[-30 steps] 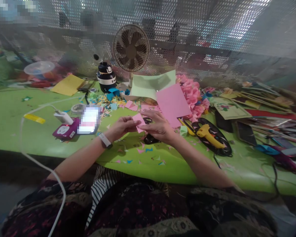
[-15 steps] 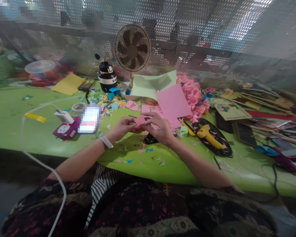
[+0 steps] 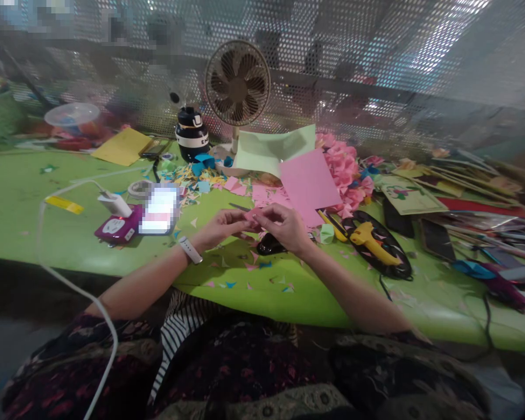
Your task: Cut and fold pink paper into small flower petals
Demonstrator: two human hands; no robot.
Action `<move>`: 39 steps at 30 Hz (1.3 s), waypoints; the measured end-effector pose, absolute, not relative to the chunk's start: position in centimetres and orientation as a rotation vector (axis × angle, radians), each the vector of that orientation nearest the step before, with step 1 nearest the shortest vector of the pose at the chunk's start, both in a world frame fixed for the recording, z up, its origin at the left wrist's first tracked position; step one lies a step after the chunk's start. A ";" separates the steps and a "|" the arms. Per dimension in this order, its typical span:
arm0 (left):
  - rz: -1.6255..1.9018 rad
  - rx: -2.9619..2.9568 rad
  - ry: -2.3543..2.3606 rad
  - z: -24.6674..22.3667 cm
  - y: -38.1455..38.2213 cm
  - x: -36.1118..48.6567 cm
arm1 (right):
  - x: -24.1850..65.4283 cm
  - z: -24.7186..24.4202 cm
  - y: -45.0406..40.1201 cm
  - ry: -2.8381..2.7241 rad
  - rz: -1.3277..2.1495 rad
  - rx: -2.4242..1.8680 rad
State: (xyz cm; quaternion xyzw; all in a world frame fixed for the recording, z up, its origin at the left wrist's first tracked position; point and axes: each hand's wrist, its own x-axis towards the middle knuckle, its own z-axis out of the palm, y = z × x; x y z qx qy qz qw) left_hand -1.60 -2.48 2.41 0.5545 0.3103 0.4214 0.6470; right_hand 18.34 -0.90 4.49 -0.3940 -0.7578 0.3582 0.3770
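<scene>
A small piece of pink paper (image 3: 252,214) is pinched between my two hands above the green table (image 3: 227,300). My left hand (image 3: 222,227) grips its left side with thumb and fingertips, and a white watch band circles that wrist. From the other side, my right hand (image 3: 284,227) has its thumb and fingers closed on the same paper. Black-handled scissors (image 3: 269,245) lie below the hands, their blade tip showing past the fingers. A larger pink sheet (image 3: 310,178) rests just beyond my right hand.
Paper scraps surround the hands. A yellow glue gun (image 3: 376,245) lies on a black tray at right. Pink paper flowers (image 3: 343,169), a fan (image 3: 237,84) and a dark bottle (image 3: 191,137) stand behind. On the left are a lit phone (image 3: 158,210) and a purple power adapter (image 3: 118,228).
The pink paper now looks smaller and folded or curled between the fingers. My right-hand fingers have drawn in closer around it. More of the scissors shows.
</scene>
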 end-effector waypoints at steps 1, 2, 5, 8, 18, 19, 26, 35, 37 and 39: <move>0.954 1.261 0.710 2.4 -2.5 -1.5 | 18.4 4.5 -0.9 -1.941 0.927 -1.003; 0.950 1.261 0.708 2.4 -2.5 -1.5 | 18.4 4.5 -0.9 -1.943 0.940 -0.998; 0.954 1.250 0.687 2.4 -2.5 -1.4 | 18.4 4.5 -0.9 -1.940 0.985 -0.983; 0.951 1.244 0.678 2.4 -2.5 -1.3 | 18.4 4.6 -1.0 -1.936 0.984 -0.991; 0.957 1.248 0.688 2.1 -2.5 -1.3 | 18.4 4.4 -0.9 -1.987 0.886 -0.927; 0.959 1.247 0.690 2.0 -2.4 -1.3 | 18.4 4.3 -0.9 -1.982 0.887 -0.926; 0.958 1.244 0.681 1.9 -2.4 -1.4 | 18.3 4.0 -0.8 -1.965 0.830 -0.925; 0.956 1.226 0.659 2.0 -2.4 -1.3 | 18.2 4.4 -1.1 -1.952 0.879 -0.878; 0.952 1.240 0.665 2.1 -2.4 -1.3 | 18.1 4.4 -1.2 -1.952 0.904 -0.875; 0.951 1.260 0.676 2.2 -2.4 -1.4 | 18.1 4.5 -1.2 -1.950 0.945 -0.883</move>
